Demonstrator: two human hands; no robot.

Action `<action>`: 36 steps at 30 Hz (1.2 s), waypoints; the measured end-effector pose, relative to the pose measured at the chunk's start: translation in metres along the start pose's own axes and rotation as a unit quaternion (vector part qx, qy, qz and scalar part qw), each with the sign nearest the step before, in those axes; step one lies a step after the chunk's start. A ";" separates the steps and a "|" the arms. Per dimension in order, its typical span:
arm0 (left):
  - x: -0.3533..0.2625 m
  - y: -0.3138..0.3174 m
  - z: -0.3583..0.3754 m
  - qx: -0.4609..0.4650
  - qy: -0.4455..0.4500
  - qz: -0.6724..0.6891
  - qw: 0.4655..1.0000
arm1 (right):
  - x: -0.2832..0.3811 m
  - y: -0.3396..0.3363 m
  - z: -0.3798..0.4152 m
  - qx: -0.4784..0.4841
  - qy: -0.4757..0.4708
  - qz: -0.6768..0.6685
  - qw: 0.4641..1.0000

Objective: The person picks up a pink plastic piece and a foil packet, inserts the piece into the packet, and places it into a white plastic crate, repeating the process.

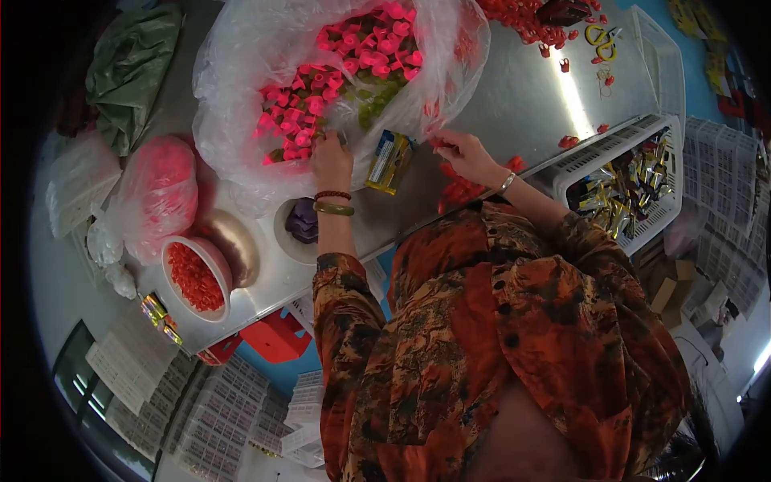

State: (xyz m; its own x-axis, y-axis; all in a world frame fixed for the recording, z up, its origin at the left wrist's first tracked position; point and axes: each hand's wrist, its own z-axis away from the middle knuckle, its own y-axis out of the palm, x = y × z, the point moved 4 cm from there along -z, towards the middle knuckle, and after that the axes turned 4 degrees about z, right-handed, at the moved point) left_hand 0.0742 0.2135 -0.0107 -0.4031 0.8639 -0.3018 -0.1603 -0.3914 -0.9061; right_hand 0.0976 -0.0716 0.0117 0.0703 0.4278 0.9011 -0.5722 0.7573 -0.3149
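Observation:
My left hand (331,157) reaches over the near edge of a large clear plastic bag (229,104), with its fingers curled beside bright pink cup-shaped plastic pieces (301,116) on dark green bases. Whatever the fingertips hold is hidden. Some yellow-green pieces (379,103) lie in the same bag. To the right of the bag, my right hand (467,157) pinches what looks like a small red plastic piece (438,143). Between both hands a yellow-and-black foil packet (389,163) lies on the metal table. More red pieces (459,191) are heaped just below my right hand.
A white basket (574,167) of foil packets stands at right. Left are a bowl (226,277) of red pieces, a tied bag of pink pieces (165,197) and a round dish (283,233) with something purple. Yellow-handled scissors (598,40) lie at the far right.

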 end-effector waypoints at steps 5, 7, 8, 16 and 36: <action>-0.006 -0.011 0.011 -0.183 0.108 0.053 0.976 | -0.005 -0.010 0.003 0.037 0.044 -0.191 0.980; -0.005 -0.017 0.021 -0.152 0.072 0.231 0.958 | 0.001 -0.014 0.006 0.039 0.050 -0.246 0.967; -0.008 -0.022 0.026 -0.135 0.050 0.317 0.937 | 0.009 -0.017 0.007 0.040 0.049 -0.261 0.963; -0.078 -0.006 0.084 0.043 -0.027 0.859 0.510 | 0.048 -0.036 0.016 0.029 0.041 -0.357 0.933; -0.154 -0.024 0.124 0.066 0.116 0.775 0.618 | 0.080 -0.061 0.051 -0.089 -0.029 -0.244 0.965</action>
State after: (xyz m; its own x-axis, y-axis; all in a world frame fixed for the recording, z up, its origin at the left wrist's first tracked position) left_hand 0.0287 0.0504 0.0943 -0.0273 -0.5636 -0.8256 0.1780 -0.8154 0.5508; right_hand 0.0965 -0.1081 0.1179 0.2464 -0.0263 0.9688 -0.3325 0.9367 0.1099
